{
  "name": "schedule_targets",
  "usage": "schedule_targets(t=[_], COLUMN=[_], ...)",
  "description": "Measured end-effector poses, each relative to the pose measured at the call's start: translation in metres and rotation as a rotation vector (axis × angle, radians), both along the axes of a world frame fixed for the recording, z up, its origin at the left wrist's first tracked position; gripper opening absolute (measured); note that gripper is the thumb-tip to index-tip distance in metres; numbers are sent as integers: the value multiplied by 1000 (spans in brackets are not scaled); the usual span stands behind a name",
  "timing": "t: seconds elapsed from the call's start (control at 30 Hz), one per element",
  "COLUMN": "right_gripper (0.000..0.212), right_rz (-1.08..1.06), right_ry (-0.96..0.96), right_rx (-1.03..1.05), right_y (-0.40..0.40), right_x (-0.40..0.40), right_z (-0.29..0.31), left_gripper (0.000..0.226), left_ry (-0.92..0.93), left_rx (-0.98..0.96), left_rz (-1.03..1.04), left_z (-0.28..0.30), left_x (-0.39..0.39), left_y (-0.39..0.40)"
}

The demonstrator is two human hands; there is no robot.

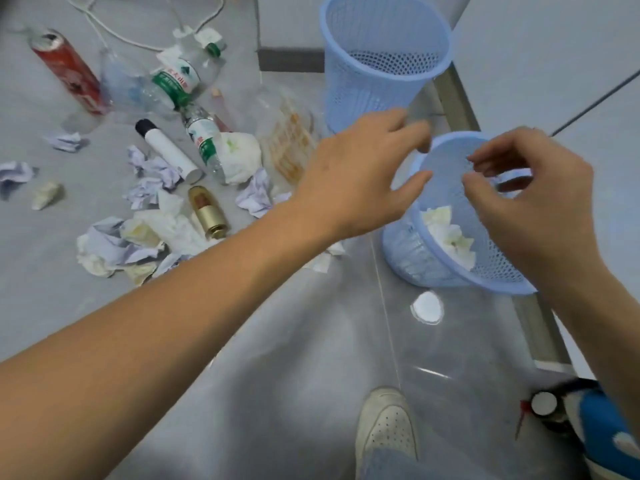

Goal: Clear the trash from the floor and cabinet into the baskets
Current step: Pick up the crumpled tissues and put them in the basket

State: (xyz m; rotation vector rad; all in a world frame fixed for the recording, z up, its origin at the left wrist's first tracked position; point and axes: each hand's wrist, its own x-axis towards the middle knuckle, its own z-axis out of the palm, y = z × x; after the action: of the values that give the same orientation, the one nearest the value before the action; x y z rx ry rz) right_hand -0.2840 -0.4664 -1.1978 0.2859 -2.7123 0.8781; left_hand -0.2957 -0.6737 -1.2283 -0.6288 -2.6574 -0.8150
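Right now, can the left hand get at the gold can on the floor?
Probably yes. The left hand hovers open and empty by the near basket; the gold can lies uncovered beside crumpled paper, nothing on top. It would need to swing back left and down.

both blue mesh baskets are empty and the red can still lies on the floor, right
Not quite. The head view shows the nearer blue plastic mesh basket already holds crumpled white tissue; only the farther blue mesh basket looks empty. The red metal can does lie on the floor.
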Motion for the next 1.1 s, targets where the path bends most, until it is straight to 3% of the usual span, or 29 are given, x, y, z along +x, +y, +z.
schedule_targets(t=[0.1,0.23,0.4,0.5,0.6,0.67,0.73,0.93,1.1], right_gripper=[12,17,48,70,88,95,92,58,26], right_rz=[249,568,881,1003,1082,1123,1148,1090,1055], right_ry=[-65,-284,-402,-391,-402,-389,-368,-440,-452], right_rx=[-113,-24,337,450,541,617,660,533,506], right_y=[-74,-153,-206,-228,-241,-246,-251,-251,-242], right_x=[19,42,62,63,62,61,58,56,60], right_z=[-22,-97,-175,-201,-221,-232,-239,-248,-250], left_gripper=[19,12,35,67,88,89,79,35,13], left_ry=[-140,-425,-696,-811,-853,-858,-849,-779,-733], left_rx=[64,82,-76,-87,-71,-58,-55,12,179], left_rz=[229,580,737,755,759,764,761,735,706], left_z=[-33,-92,-161,-182,-193,-199,-203,-212,-214], left_x=[45,131,213,240,247,243,239,235,230], left_y=[-91,-172,-185,-171,-158,-153,-152,-154,-150])
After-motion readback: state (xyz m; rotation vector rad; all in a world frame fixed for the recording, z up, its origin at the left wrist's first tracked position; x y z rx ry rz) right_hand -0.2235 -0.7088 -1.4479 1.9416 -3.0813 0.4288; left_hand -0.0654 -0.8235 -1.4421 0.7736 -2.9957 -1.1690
